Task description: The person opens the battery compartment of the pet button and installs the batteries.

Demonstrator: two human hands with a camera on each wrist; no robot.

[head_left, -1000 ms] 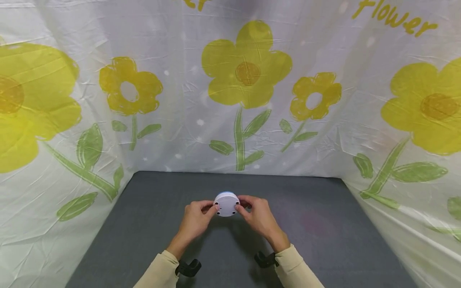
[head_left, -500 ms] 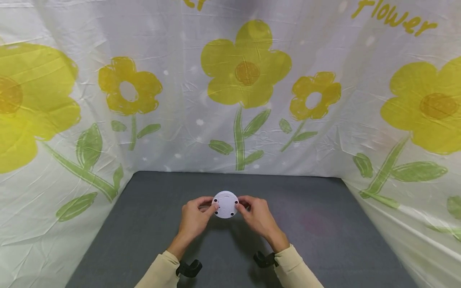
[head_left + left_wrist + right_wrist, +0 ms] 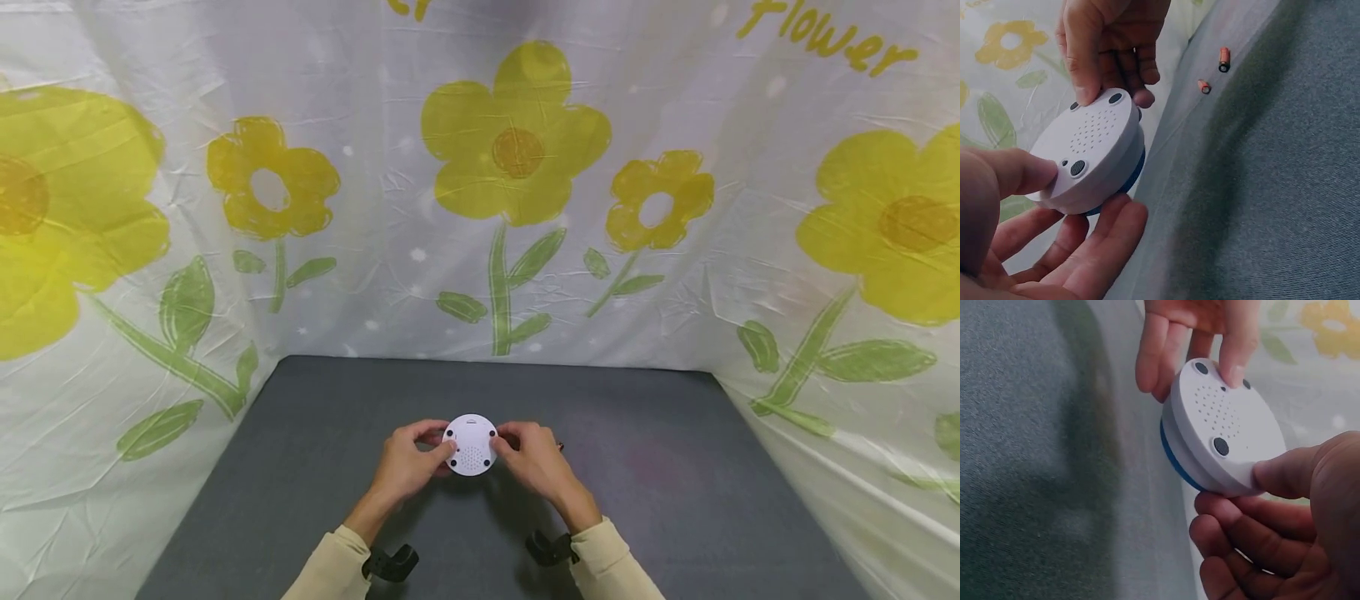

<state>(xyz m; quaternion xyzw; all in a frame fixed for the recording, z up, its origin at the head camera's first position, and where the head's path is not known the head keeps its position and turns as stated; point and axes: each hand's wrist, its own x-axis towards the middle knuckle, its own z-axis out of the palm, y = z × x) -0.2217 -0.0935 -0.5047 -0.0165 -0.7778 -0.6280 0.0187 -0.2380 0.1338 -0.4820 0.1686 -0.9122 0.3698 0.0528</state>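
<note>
Gadget (image 3: 471, 457): round and white, held up over the table (image 3: 675, 500). Its side with tiny holes and four round black feet faces me, and its far side has blue.
Left hand (image 3: 405, 458): over the table, I pinch the gadget by its left edge, thumb on the white face.
Right hand (image 3: 536, 457): over the table too, I pinch the other edge the same way.
Batteries (image 3: 1224, 59): two small orange ones, lying on the table.
Flower sheet (image 3: 390, 275): behind the table and along its sides.
</note>
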